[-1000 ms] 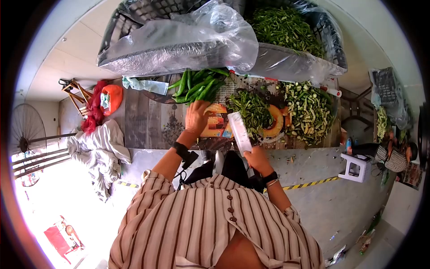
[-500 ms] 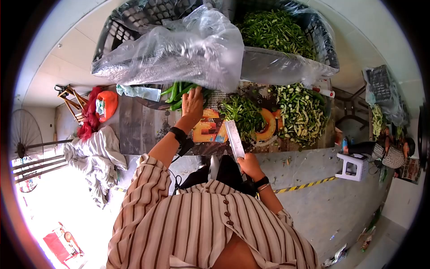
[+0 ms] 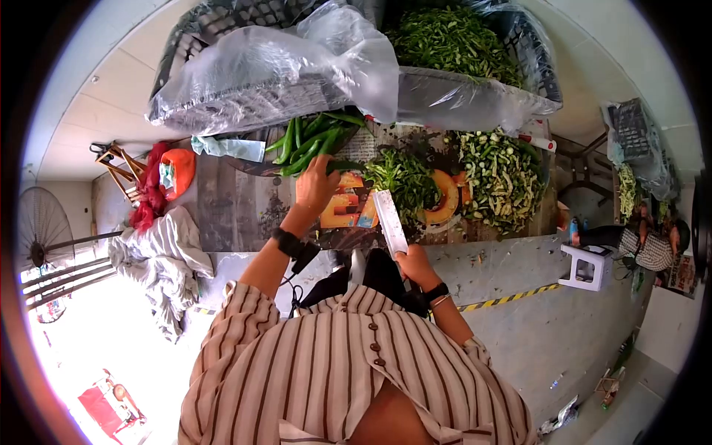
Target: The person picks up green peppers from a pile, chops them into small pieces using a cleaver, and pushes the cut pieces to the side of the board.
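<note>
My left hand (image 3: 315, 187) is closed at the front of a pile of whole long green peppers (image 3: 302, 145). One green pepper (image 3: 345, 165) sticks out to the right from its fingers. Gripped by the handle in my right hand (image 3: 415, 265) is a cleaver (image 3: 389, 221), its broad pale blade pointing up and to the left over the table. Just beyond the blade tip lies a heap of cut green pepper strips (image 3: 404, 178). Farther right sits a larger heap of paler chopped peppers (image 3: 500, 182).
Behind the table (image 3: 230, 215) stand two plastic-lined crates, the left one (image 3: 252, 81) draped in film, the right one (image 3: 475, 93) holding cut greens. A light blue cloth (image 3: 228, 147) lies at the left. At far right, a person (image 3: 645, 248) is near a white stool (image 3: 586, 267).
My left hand has drawn back from the pepper pile toward me, bringing one pepper out to the right. The cleaver stays nearly where it was in my right hand.
</note>
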`<action>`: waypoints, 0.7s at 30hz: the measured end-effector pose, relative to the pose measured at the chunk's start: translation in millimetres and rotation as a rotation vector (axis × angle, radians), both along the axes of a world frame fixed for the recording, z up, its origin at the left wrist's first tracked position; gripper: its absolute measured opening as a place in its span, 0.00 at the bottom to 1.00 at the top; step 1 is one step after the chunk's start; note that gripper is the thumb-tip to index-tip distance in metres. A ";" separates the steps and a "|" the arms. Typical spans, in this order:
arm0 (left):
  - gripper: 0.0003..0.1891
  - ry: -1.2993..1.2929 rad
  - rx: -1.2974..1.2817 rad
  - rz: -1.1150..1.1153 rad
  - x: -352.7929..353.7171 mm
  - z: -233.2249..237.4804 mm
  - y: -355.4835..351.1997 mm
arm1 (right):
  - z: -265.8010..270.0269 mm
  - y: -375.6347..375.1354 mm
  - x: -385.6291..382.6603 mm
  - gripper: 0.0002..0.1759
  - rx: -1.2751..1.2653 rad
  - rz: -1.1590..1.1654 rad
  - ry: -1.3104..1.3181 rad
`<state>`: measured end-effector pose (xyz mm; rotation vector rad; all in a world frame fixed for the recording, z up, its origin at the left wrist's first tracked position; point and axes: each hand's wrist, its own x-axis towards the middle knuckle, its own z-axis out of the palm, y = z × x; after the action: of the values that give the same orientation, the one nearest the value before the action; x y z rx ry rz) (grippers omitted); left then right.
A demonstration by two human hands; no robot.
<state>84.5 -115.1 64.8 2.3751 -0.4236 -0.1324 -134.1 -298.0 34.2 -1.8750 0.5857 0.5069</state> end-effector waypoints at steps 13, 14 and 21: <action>0.15 0.281 0.037 0.092 -82.5 -23.1 63.8 | -4.1 23.9 12.2 0.12 -0.513 0.199 -0.368; 0.15 0.296 0.031 0.090 -82.4 -23.7 63.1 | -0.8 27.1 17.6 0.11 -0.562 0.253 -0.388; 0.17 0.349 0.063 0.087 -74.0 -27.4 60.8 | 26.3 43.1 54.9 0.05 -0.699 0.533 -0.309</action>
<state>10.5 -54.3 37.4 2.3646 -0.1513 -0.5173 -79.2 -254.9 60.4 -2.7379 0.0283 0.3538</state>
